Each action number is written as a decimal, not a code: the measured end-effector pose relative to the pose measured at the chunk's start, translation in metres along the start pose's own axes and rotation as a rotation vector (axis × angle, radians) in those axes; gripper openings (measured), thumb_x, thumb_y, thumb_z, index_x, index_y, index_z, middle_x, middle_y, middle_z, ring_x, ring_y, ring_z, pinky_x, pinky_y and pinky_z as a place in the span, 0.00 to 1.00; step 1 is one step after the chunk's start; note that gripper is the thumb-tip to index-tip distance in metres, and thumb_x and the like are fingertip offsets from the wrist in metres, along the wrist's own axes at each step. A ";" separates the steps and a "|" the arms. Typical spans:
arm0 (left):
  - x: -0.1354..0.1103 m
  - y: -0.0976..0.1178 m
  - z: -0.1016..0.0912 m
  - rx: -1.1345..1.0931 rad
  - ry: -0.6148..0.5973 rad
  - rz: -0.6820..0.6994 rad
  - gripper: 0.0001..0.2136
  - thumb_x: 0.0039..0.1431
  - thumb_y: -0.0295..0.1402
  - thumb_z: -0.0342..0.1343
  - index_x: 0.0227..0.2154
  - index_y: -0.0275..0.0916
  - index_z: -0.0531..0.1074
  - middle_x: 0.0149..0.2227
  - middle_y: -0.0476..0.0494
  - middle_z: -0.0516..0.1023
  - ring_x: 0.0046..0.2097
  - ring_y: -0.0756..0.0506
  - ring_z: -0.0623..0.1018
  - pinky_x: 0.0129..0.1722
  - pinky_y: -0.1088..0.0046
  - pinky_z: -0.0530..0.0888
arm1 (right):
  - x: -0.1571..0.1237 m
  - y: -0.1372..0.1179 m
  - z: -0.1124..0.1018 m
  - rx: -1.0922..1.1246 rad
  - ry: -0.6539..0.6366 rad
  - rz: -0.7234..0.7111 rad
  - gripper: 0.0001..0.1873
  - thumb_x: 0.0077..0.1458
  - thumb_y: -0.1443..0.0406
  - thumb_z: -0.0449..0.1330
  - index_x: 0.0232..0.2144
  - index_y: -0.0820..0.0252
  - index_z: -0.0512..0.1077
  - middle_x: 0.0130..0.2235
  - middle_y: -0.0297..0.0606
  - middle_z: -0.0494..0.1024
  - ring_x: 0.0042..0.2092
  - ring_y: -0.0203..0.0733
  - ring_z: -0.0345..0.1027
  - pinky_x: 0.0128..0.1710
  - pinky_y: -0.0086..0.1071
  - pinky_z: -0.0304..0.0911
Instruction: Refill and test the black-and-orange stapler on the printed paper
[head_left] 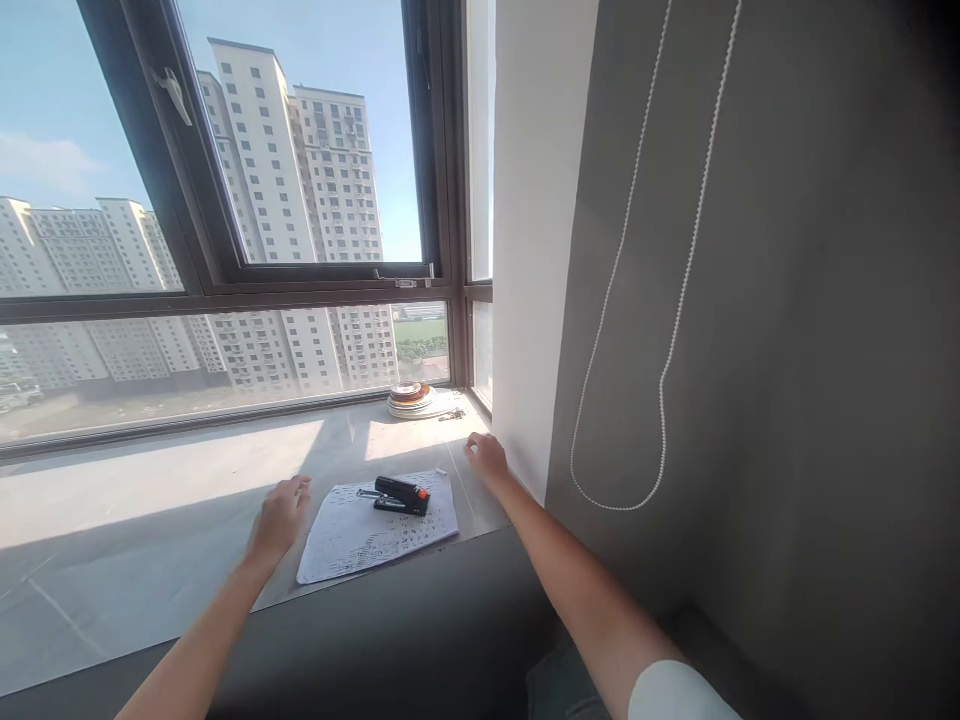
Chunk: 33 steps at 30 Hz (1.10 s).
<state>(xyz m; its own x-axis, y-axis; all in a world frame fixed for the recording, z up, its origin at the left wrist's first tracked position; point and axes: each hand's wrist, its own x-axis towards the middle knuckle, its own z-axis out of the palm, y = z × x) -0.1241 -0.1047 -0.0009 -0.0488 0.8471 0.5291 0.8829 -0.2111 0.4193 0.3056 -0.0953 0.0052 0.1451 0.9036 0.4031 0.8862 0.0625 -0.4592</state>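
Observation:
A black stapler (402,495) with an orange spot at its end lies on written paper sheets (352,540) on the windowsill. Its arm is lifted apart from its base on the left side. To the left of the sheets is my left hand (279,515), its fingers loosely stretched and holding nothing that I can see. My right hand (487,458) hovers past the right edge of the paper, close to the wall. Its fingers curve with a small gap at the thumb, and nothing shows in them. Neither hand touches the stapler.
Stacked round dishes or coils (411,400) sit in the sill's far corner, with small dark bits (452,414) beside them. A dark window frame (322,290) runs behind the sill (172,510). A beaded blind cord (664,420) hangs at the right wall.

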 end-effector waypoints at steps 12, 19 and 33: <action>0.015 -0.104 0.062 0.179 -0.247 0.037 0.27 0.63 0.34 0.43 0.63 0.38 0.70 0.65 0.34 0.72 0.67 0.31 0.69 0.65 0.47 0.67 | -0.001 0.025 0.031 -0.041 -0.057 -0.002 0.22 0.64 0.71 0.58 0.59 0.61 0.74 0.54 0.50 0.80 0.57 0.51 0.70 0.53 0.36 0.64; 0.006 -0.094 0.058 0.097 -0.041 0.071 0.23 0.55 0.25 0.47 0.54 0.38 0.73 0.56 0.33 0.75 0.59 0.35 0.75 0.57 0.55 0.74 | -0.032 -0.023 0.024 0.312 0.055 -0.292 0.13 0.71 0.62 0.54 0.49 0.55 0.76 0.48 0.43 0.80 0.52 0.47 0.71 0.53 0.39 0.66; -0.004 -0.057 0.032 0.076 -0.107 0.074 0.15 0.59 0.29 0.49 0.46 0.39 0.75 0.44 0.37 0.78 0.49 0.37 0.78 0.52 0.59 0.75 | -0.054 -0.057 0.044 0.213 -0.299 -0.561 0.15 0.59 0.56 0.69 0.43 0.57 0.73 0.44 0.42 0.77 0.49 0.50 0.68 0.48 0.38 0.60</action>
<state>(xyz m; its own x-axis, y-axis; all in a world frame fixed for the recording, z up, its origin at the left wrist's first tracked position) -0.1593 -0.0809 -0.0502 0.0640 0.8786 0.4733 0.9153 -0.2407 0.3230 0.2282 -0.1295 -0.0254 -0.4675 0.7864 0.4037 0.6812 0.6116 -0.4024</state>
